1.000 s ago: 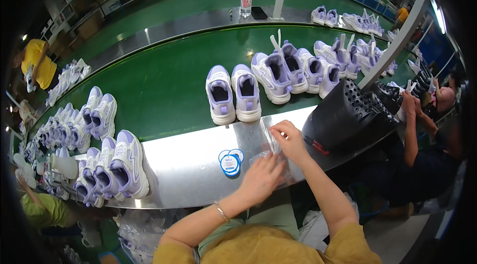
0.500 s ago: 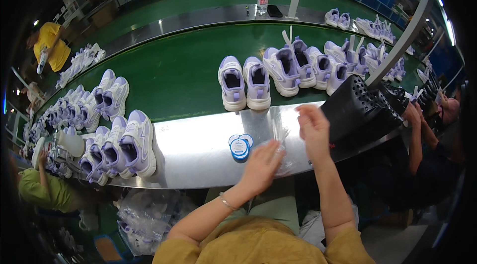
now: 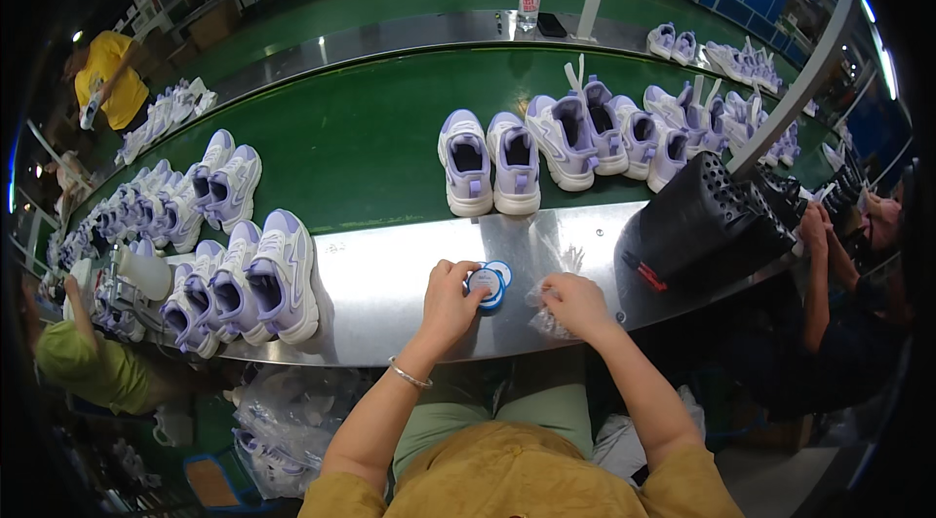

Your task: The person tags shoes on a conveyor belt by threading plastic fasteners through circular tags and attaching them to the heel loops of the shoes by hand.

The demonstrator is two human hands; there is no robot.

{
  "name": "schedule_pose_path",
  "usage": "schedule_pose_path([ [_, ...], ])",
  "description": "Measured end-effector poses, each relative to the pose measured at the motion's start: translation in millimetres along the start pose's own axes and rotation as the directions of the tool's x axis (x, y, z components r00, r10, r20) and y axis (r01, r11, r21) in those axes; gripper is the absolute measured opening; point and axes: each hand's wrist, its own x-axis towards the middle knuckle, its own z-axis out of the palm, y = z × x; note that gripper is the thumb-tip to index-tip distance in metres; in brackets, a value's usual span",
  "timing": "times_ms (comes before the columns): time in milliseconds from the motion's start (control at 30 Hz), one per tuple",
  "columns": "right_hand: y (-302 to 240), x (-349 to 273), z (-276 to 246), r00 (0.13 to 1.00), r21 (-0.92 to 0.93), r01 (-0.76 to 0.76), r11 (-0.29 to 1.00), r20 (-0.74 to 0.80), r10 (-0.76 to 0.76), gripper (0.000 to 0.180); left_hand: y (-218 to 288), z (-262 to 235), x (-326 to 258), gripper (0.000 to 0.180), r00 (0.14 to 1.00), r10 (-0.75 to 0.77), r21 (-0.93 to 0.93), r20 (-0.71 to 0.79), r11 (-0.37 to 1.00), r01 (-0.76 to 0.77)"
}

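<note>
Steel bench [image 3: 390, 294]: left hand [image 3: 450, 302] gripping half-hidden blue-white tape roll [image 3: 488, 283], right hand [image 3: 575, 304] pinching crumpled clear bag [image 3: 548, 321].

Sneakers [image 3: 490, 160] white and lavender; conveyor belt [image 3: 361, 143] green; round tin [image 3: 487, 283] blue-white; basket [image 3: 704, 223] black.

Head-worn fisheye, steeply down, close.

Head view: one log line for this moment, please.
left hand: on round blue-white tape roll | right hand: pinching clear plastic bag | surface: steel ledge
</note>
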Motion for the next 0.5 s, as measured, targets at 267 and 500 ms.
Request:
schedule_pose_path([
  [267, -48, -3, -26, 0.995, 0.177, -0.074, 0.981, -0.046, 0.083, 0.026, -11, 0, 0, 0.025, 0.997, -0.078, -0.144, -0.011, 0.987, 0.076],
  [500, -61, 14, -2, 0.994, 0.359, -0.060, 0.931, -0.063, 0.088, 0.022, -6, -4, 3, 0.016, 0.986, -0.149, -0.227, 0.070, 0.960, 0.162],
])
